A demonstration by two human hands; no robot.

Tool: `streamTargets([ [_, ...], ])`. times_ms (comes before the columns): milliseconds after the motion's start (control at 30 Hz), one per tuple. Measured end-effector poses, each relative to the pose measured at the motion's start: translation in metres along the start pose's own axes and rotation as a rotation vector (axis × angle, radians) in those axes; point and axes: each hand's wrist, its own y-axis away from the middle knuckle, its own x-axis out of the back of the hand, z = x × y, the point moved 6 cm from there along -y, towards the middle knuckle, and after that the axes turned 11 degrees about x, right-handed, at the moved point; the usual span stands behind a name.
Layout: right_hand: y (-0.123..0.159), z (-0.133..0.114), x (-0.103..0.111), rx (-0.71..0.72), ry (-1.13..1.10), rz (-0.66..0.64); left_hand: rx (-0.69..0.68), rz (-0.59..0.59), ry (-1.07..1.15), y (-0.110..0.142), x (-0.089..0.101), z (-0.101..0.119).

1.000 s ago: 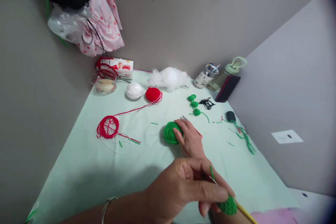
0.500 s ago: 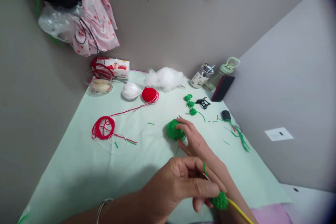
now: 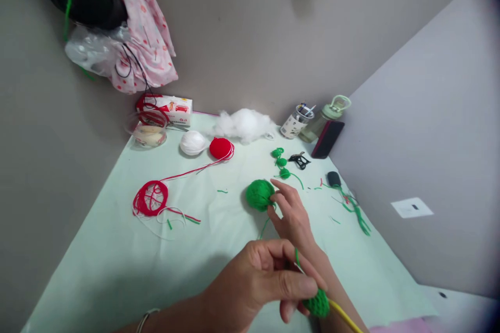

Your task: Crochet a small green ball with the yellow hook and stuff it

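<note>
"what's the left hand [image 3: 269,283] pinching?"
"a small rounded green yarn piece [image 3: 318,304] and a thin stick with a yellow handle [image 3: 344,315], maybe so loops don't slip"
"the right hand [image 3: 292,216]?"
"loose, spread fingers touch the round green yarn ball [image 3: 258,195] on pale green cloth [image 3: 203,247], maybe to steady it"
"what's hidden?"
"the stick's middle; the handle's end is cut off"

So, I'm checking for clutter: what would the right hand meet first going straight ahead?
The right hand would likely meet the green yarn ball, just ahead; whether they touch is unclear.
</note>
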Motion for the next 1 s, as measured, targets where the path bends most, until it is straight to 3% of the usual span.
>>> streamTargets([
  [333,0.003,0.007,0.008,-0.248,-0.119,0.051,0.016,0.0,0.024,0.0,-0.001,0.0],
  [467,0.004,0.014,0.015,-0.382,-0.359,0.118,0.024,-0.003,0.026,0.0,-0.002,-0.002],
  [633,0.004,0.021,0.045,-0.576,-0.723,0.185,0.034,0.001,0.014,-0.001,-0.002,-0.002],
  [700,-0.002,0.015,0.057,-0.555,-0.846,0.097,0.031,0.001,0.011,0.0,-0.002,-0.001],
  [800,-0.005,-0.017,0.053,-0.285,-1.017,-0.551,0.022,-0.007,0.015,0.002,-0.004,0.001],
  [833,-0.003,-0.02,0.054,-0.22,-0.995,-0.667,0.023,-0.007,0.013,0.002,-0.004,0.002],
  [1000,0.002,0.011,0.048,-0.32,-0.637,-0.392,0.039,0.028,0.008,0.003,-0.002,0.003],
])
